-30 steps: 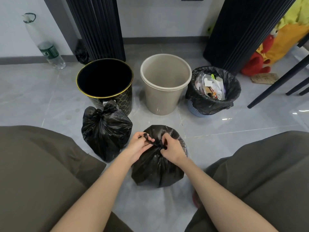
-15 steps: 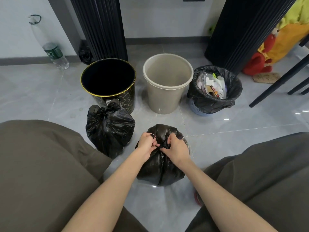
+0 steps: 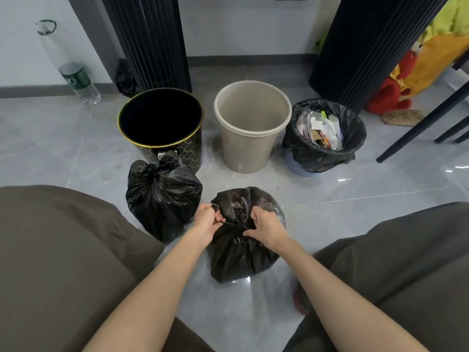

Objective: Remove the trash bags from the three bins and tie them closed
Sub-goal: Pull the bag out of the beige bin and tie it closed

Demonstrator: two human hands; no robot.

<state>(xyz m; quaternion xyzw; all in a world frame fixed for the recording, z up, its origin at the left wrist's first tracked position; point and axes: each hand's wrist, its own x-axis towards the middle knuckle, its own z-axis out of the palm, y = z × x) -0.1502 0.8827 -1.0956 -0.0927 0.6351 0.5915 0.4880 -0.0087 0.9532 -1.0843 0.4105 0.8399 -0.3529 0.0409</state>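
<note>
Arms outstretched, left hand (image 3: 208,221) and right hand (image 3: 267,224) pinch the bag (image 3: 238,252) at its knot, pulled slightly wider apart than before.

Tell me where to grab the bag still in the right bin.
The bag is folded down outside the blue bin; pinch that overhang from outside, on opposite sides, and lift. Trash fills the mouth, so probably avoid reaching in.
</note>
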